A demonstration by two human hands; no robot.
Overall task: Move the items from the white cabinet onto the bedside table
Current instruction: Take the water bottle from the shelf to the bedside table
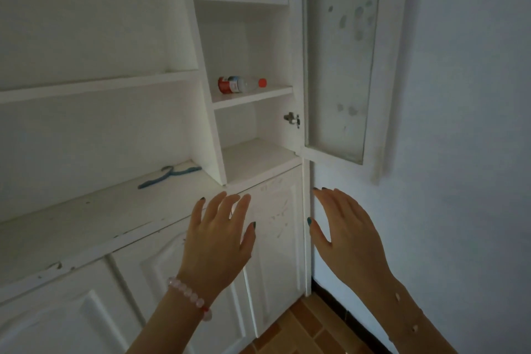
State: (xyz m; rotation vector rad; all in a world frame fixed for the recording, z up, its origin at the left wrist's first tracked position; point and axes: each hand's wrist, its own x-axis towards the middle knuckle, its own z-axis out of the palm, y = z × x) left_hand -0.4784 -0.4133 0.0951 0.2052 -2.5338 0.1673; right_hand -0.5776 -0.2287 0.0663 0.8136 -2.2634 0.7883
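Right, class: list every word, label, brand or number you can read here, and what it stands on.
No text is readable.
The red and white label on the bottle lying on the cabinet shelf: print too small and blurred to read.

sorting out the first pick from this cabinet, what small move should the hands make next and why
Probably lift the left hand toward the bottle, which lies on its side on the shelf almost straight above it. It and the right hand are open and hold nothing, and the cabinet door is already open. The blue hanger can wait.
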